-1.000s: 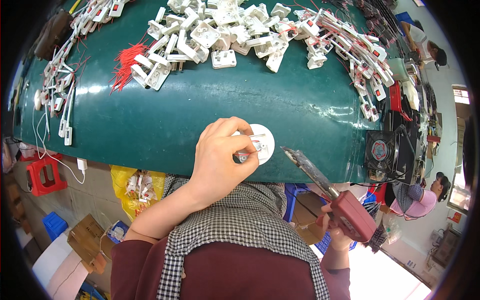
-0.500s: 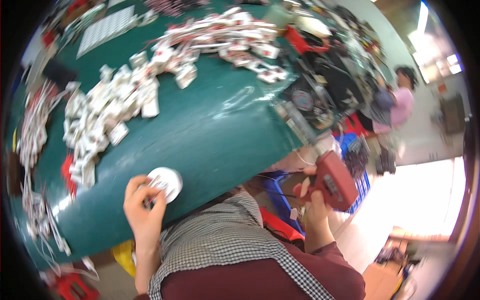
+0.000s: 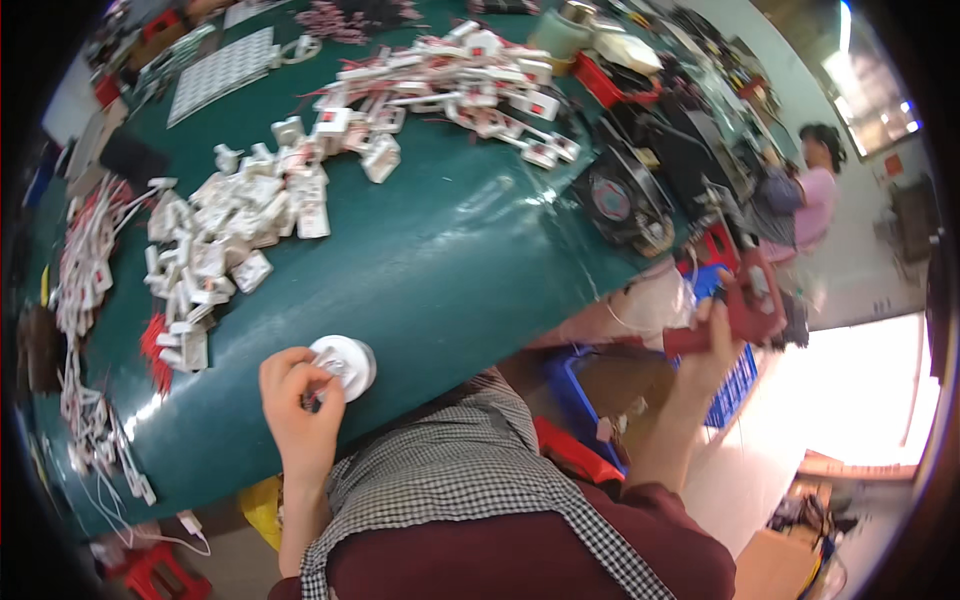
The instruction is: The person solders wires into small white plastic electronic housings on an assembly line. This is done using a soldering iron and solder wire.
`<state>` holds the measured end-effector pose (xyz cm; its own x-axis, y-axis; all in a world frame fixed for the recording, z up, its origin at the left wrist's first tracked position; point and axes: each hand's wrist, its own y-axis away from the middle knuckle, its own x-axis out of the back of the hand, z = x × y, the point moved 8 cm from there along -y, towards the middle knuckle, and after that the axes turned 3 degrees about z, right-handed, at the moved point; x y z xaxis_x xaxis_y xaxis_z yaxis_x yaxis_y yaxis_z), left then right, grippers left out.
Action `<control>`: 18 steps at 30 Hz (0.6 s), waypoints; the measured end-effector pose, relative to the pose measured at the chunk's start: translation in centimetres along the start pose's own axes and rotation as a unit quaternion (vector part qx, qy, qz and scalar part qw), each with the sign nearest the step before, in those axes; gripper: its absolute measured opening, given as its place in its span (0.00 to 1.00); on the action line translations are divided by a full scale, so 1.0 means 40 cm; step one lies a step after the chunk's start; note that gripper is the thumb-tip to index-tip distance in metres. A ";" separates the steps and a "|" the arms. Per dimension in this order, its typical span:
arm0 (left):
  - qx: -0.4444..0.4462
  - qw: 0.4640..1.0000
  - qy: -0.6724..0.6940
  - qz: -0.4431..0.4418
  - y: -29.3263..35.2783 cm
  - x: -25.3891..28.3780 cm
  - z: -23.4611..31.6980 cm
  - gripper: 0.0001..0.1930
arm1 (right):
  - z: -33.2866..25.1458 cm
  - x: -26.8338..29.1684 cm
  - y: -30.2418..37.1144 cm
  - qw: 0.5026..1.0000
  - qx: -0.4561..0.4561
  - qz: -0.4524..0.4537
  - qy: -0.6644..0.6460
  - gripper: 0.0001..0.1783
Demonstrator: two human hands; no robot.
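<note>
Above the front part of the green table (image 3: 440, 280), my left hand (image 3: 300, 405) is closed, its fingertips on a round white part (image 3: 350, 370). Small dark and reddish bits show between those fingers; what they belong to is hard to make out. Off the table's right side, my right hand (image 3: 712, 345) is wrapped round a red pistol-shaped power tool (image 3: 757, 305). The tool is smeared by motion, and its narrow front end points up and away from me.
White parts with red wires lie heaped at left (image 3: 240, 220) and at the back (image 3: 440, 85). A wire bundle (image 3: 90, 260) runs along the left edge. Black equipment (image 3: 625, 200) stands at back right. A blue crate (image 3: 735, 385) sits below; a person in pink (image 3: 815, 200) is beyond.
My right hand has swung the red tool to the right and farther from me, turning it so its front end points more upward. My left hand keeps hold of the white part, shifted slightly right.
</note>
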<state>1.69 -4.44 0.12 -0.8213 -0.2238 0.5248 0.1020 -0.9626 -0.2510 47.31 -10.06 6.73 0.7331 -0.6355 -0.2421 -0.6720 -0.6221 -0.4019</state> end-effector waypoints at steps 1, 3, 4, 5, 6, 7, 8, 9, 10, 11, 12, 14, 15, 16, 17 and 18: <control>-0.028 1.000 -0.010 -0.010 -0.009 -0.006 0.009 0.08 | 0.000 -0.032 0.005 0.979 -0.064 -0.055 -0.184 0.36; -0.037 0.999 -0.022 -0.019 -0.010 0.001 0.016 0.10 | 0.019 -0.092 0.020 0.909 -0.142 -0.084 -0.382 0.40; -0.055 0.997 -0.022 -0.039 -0.011 -0.005 0.030 0.12 | 0.010 -0.137 0.025 0.901 -0.128 -0.117 -0.397 0.41; -0.049 0.998 -0.029 -0.030 -0.009 0.001 0.028 0.12 | 0.008 -0.193 0.039 0.890 -0.117 -0.150 -0.415 0.41; -0.081 0.994 -0.059 -0.033 -0.003 -0.002 0.035 0.14 | 0.000 -0.261 0.040 0.951 -0.030 -0.162 -0.261 0.42; -0.117 0.989 -0.083 -0.042 -0.007 -0.015 0.040 0.16 | 0.003 -0.320 0.037 0.976 0.060 -0.166 -0.130 0.46; -0.160 0.982 -0.090 -0.035 -0.002 -0.007 0.044 0.18 | 0.067 -0.380 0.051 0.983 0.008 -0.180 -0.044 0.49; -0.157 0.983 -0.095 -0.025 -0.003 0.006 0.045 0.18 | 0.138 -0.411 0.038 0.971 0.039 -0.201 0.122 0.49; -0.157 0.986 -0.057 0.010 -0.001 0.029 0.048 0.19 | 0.123 -0.490 0.052 0.918 0.245 -0.194 0.243 0.48; -0.153 0.987 -0.023 0.047 0.006 0.062 0.041 0.20 | 0.117 -0.596 0.086 0.867 0.310 -0.216 0.323 0.51; -0.112 0.990 0.025 0.078 0.004 0.102 0.025 0.21 | 0.169 -0.648 0.088 0.865 0.301 -0.242 0.321 0.51; -0.007 0.989 0.050 0.141 0.022 0.198 -0.026 0.23 | 0.250 -0.743 0.078 0.822 0.347 -0.270 0.362 0.49; 0.019 0.987 0.064 0.146 0.054 0.252 -0.062 0.24 | 0.298 -0.782 0.069 0.807 0.334 -0.292 0.389 0.49; 0.047 0.986 0.027 0.158 0.092 0.314 -0.093 0.24 | 0.332 -0.822 0.070 0.808 0.329 -0.304 0.382 0.51; 0.086 0.981 0.047 0.170 0.145 0.363 -0.147 0.24 | 0.354 -0.862 0.066 0.809 0.326 -0.315 0.376 0.52; 0.143 0.966 0.047 0.209 0.198 0.402 -0.189 0.23 | 0.369 -0.895 0.061 0.808 0.331 -0.318 0.369 0.52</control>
<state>-14.97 -14.52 0.41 -0.7215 -0.5995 0.3465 0.5747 -0.7976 -0.1832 20.95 17.93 1.37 0.4815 -0.5361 0.6934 0.1985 -0.7039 -0.6820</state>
